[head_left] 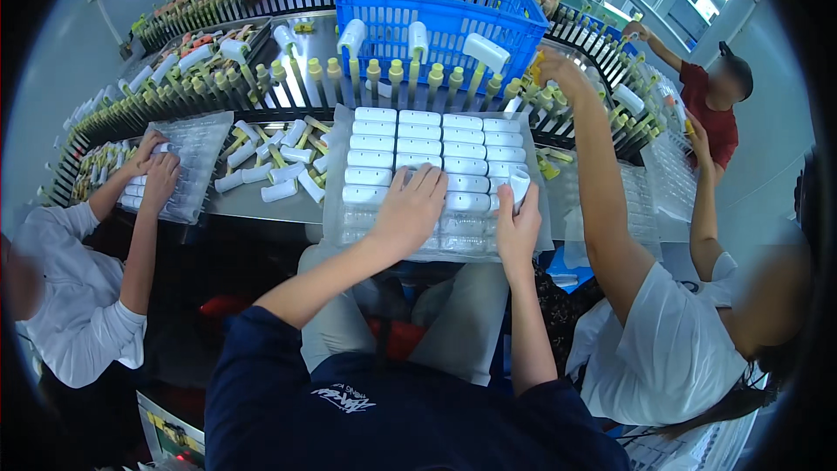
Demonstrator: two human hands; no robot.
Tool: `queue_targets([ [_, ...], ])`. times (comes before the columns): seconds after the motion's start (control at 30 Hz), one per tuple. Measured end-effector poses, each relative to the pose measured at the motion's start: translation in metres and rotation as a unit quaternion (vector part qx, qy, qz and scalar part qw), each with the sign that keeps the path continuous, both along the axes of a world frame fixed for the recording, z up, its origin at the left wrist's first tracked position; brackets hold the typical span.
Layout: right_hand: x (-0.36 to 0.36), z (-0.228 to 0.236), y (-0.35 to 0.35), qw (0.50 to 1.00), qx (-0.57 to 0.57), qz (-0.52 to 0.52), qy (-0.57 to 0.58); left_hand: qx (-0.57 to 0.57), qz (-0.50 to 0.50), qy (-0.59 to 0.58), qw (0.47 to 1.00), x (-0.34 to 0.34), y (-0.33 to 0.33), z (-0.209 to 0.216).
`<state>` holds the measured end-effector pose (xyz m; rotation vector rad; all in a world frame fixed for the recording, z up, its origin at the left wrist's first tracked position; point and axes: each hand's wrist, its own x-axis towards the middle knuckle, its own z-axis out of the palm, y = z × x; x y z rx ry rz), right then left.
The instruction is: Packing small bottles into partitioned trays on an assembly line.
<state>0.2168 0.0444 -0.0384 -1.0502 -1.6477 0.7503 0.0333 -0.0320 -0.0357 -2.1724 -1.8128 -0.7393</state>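
A clear plastic blister tray (380, 228) lies in front of me, its front edge near my lap. Rows of small white rounded plastic casings (376, 128) fill much of it, and the pockets nearest me hold none. My left hand (415, 209) rests on the casings in the second column, fingers stretched out and lying on them. At the tray's right side my right hand (520, 225) grips a white plastic casing (520, 185) upright between thumb and fingers. Part of that casing is hidden by the fingers.
Loose white casings (281, 190) lie on the metal table left of the tray. Beyond stands a rack of upright yellow-tipped pegs (397, 74), some bearing casings, then a blue crate (436, 2). A co-worker's arm (602, 170) reaches past on the right; another co-worker's hands (155, 176) work at the left.
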Motion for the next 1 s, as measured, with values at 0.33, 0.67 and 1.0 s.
queue_targets([
  [0.33,-0.007,0.002,-0.001,0.999,-0.006,-0.015,-0.046,0.084,0.062,-0.175,0.979,0.002,0.003,-0.004],
  [0.67,-0.021,0.076,0.074,0.963,0.22,-0.06,-0.145,0.089,0.065,-0.177,0.978,-0.004,0.001,-0.014],
  [1.0,-0.099,0.138,0.179,0.93,0.262,0.049,-0.253,0.121,0.079,-0.196,0.97,-0.004,0.001,-0.019],
])
